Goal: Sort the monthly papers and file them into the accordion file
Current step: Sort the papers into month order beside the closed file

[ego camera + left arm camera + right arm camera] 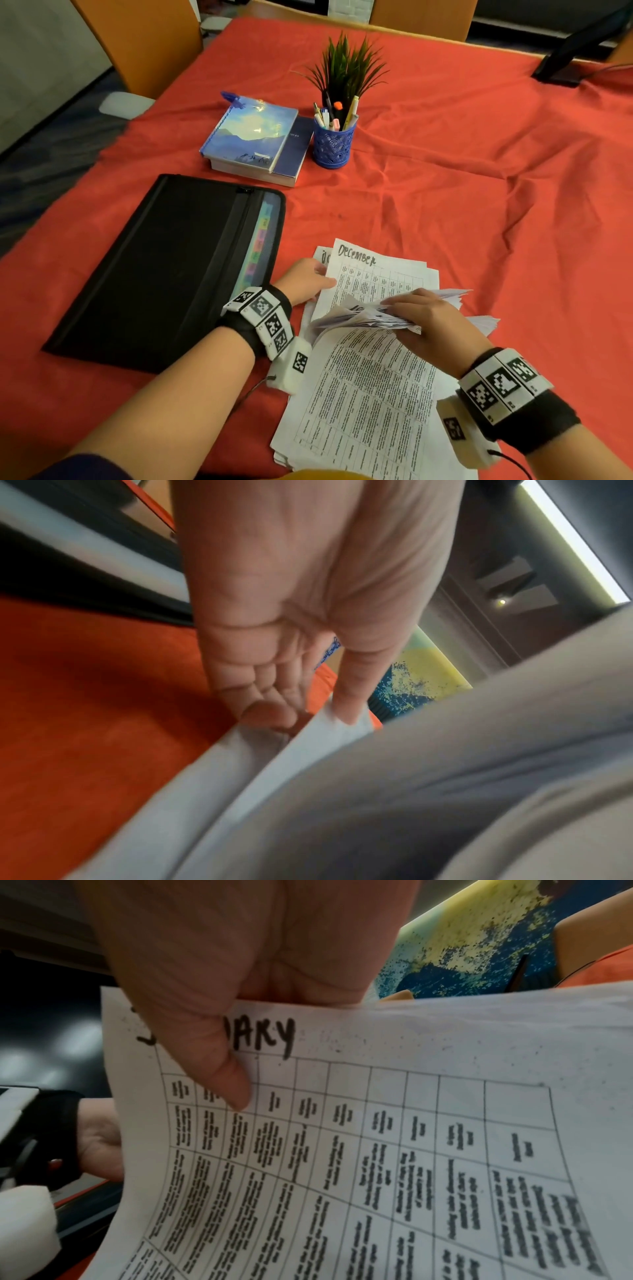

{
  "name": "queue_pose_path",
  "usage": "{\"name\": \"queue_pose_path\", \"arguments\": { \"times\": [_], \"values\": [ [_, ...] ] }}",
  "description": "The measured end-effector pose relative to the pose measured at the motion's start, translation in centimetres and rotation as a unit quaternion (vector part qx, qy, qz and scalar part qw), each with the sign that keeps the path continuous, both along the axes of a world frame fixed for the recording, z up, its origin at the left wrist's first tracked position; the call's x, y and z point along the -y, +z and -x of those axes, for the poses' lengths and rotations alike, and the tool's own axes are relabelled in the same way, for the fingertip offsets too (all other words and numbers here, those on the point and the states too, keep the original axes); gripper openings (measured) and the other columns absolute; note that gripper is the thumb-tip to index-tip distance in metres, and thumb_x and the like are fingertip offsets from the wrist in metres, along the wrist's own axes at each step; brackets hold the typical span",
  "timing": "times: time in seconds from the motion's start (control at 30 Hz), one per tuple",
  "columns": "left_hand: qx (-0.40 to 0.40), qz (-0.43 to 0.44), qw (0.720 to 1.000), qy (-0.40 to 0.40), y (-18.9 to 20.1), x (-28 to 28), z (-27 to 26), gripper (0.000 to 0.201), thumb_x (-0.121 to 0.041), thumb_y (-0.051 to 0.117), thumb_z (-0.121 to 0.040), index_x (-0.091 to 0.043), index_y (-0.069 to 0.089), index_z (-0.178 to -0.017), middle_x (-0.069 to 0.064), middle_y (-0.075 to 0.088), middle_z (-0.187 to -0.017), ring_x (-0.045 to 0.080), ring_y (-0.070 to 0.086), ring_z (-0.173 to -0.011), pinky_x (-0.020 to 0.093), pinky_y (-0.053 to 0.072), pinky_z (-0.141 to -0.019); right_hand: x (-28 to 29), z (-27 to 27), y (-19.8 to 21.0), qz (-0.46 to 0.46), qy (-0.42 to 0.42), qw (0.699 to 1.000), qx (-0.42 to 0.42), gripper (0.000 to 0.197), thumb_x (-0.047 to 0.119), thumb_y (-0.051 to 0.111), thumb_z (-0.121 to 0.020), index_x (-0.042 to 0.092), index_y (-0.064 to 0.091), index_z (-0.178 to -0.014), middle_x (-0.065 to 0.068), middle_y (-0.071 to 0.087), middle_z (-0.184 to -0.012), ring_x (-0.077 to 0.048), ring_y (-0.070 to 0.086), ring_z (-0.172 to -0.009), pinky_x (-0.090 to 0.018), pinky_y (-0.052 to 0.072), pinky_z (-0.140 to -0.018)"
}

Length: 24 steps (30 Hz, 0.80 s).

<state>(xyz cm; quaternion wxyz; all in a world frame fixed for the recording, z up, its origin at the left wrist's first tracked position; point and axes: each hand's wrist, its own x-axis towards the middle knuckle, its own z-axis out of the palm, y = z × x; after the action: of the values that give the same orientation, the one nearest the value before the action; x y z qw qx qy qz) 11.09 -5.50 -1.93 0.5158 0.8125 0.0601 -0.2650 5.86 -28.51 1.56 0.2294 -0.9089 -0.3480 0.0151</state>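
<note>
While the accordion file [164, 270] lies flat at your left with only its coloured tabs showing, nothing looks filed yet. Your left hand [306, 279] pinches the December sheet [373, 277] by its edge; your right hand [424, 317] grips a lifted sheaf of papers [363, 317], thumb across a heading ending "ARY". Sorting seems barely begun. Most month headings are hidden, and the tab labels are unreadable.
</note>
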Motion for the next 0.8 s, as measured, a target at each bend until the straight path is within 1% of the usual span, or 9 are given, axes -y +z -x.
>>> {"name": "queue_pose_path", "arguments": {
  "times": [0.17, 0.23, 0.3, 0.37, 0.43, 0.53, 0.63, 0.73, 0.8],
  "values": [
    [0.006, 0.070, 0.993, -0.089, 0.0, 0.4, 1.3, 0.045, -0.013, 0.058, -0.092, -0.017, 0.037, -0.052, -0.003, 0.031, -0.052, 0.006, 0.030, -0.045, 0.020, 0.025, -0.046, 0.5, 0.2, -0.3, 0.003, -0.020, 1.000, 0.013, 0.028, 0.016, 0.055, -0.071, 0.017, 0.071, -0.094, 0.003, 0.069, -0.100, -0.021, 0.060, -0.082, -0.022, 0.046, -0.075],
    [-0.007, 0.063, 0.991, -0.116, 0.4, 0.4, 1.8, 0.040, -0.019, 0.058, -0.092, -0.017, 0.050, -0.053, 0.004, 0.042, -0.060, 0.008, 0.039, -0.053, 0.022, 0.030, -0.053, 0.6, 0.2, -0.6, 0.004, -0.032, 0.999, 0.014, 0.027, 0.014, 0.057, -0.070, 0.019, 0.070, -0.093, 0.001, 0.067, -0.101, -0.020, 0.060, -0.084, -0.021, 0.046, -0.076],
    [0.000, 0.047, 0.996, -0.077, 0.5, 0.3, 1.9, 0.026, -0.033, 0.054, -0.093, -0.014, 0.071, -0.093, 0.007, 0.059, -0.102, 0.011, 0.054, -0.093, 0.021, 0.038, -0.080, 0.7, 0.3, -0.8, -0.004, -0.046, 0.999, -0.008, 0.030, 0.009, 0.061, -0.067, 0.019, 0.069, -0.094, -0.004, 0.063, -0.104, -0.019, 0.062, -0.086, -0.022, 0.047, -0.077],
    [0.016, 0.018, 0.999, 0.029, 0.2, 0.3, 2.0, 0.048, -0.045, 0.046, -0.095, -0.012, 0.054, -0.129, 0.000, 0.048, -0.134, 0.014, 0.044, -0.125, 0.026, 0.030, -0.105, 0.6, 0.2, -0.7, -0.005, -0.046, 0.999, -0.022, 0.028, 0.009, 0.060, -0.067, 0.017, 0.069, -0.092, -0.004, 0.060, -0.102, -0.016, 0.063, -0.082, -0.018, 0.045, -0.074],
    [0.048, -0.019, 0.995, 0.082, -0.2, 0.4, 1.8, 0.045, -0.041, 0.041, -0.098, -0.007, 0.061, -0.119, 0.006, 0.054, -0.127, 0.017, 0.050, -0.115, 0.025, 0.036, -0.099, 0.5, 0.1, -0.6, -0.004, -0.037, 0.999, -0.025, 0.025, 0.009, 0.061, -0.068, 0.016, 0.069, -0.090, -0.002, 0.061, -0.096, -0.015, 0.062, -0.076, -0.010, 0.038, -0.071],
    [0.041, 0.030, 0.995, 0.089, 0.1, 0.7, 1.5, 0.034, -0.023, 0.047, -0.097, 0.005, 0.066, -0.089, 0.017, 0.065, -0.093, 0.014, 0.054, -0.077, 0.022, 0.038, -0.067, 0.4, 0.0, -0.5, -0.007, -0.032, 0.999, -0.020, 0.026, 0.008, 0.061, -0.067, 0.018, 0.068, -0.090, -0.001, 0.062, -0.093, -0.015, 0.062, -0.075, -0.010, 0.037, -0.070],
    [0.038, 0.077, 0.993, 0.077, -0.1, 0.5, 1.4, 0.018, -0.003, 0.049, -0.090, -0.004, 0.057, -0.074, 0.016, 0.050, -0.076, 0.016, 0.044, -0.075, 0.027, 0.031, -0.068, 0.5, -0.1, -0.5, -0.022, -0.033, 0.999, -0.013, 0.031, 0.007, 0.061, -0.066, 0.021, 0.064, -0.094, 0.000, 0.062, -0.092, -0.014, 0.061, -0.075, -0.010, 0.037, -0.070],
    [0.091, 0.039, 0.992, 0.082, -0.4, 0.1, 1.3, 0.026, -0.004, 0.055, -0.088, -0.007, 0.055, -0.062, 0.007, 0.045, -0.067, 0.015, 0.041, -0.067, 0.028, 0.032, -0.065, 0.9, -0.1, -0.4, -0.034, -0.030, 0.999, -0.010, 0.036, 0.007, 0.062, -0.066, 0.024, 0.062, -0.098, 0.001, 0.063, -0.091, -0.010, 0.060, -0.077, -0.011, 0.039, -0.070],
    [0.134, 0.012, 0.985, 0.107, 0.0, -0.1, 1.0, 0.009, -0.009, 0.065, -0.085, -0.007, 0.073, -0.081, -0.001, 0.062, -0.077, 0.009, 0.054, -0.074, 0.024, 0.044, -0.075, 1.2, -0.2, -0.2, -0.042, -0.031, 0.998, -0.019, 0.036, 0.008, 0.063, -0.068, 0.027, 0.059, -0.098, 0.002, 0.063, -0.092, -0.006, 0.057, -0.080, -0.008, 0.037, -0.071]
  ]
}}
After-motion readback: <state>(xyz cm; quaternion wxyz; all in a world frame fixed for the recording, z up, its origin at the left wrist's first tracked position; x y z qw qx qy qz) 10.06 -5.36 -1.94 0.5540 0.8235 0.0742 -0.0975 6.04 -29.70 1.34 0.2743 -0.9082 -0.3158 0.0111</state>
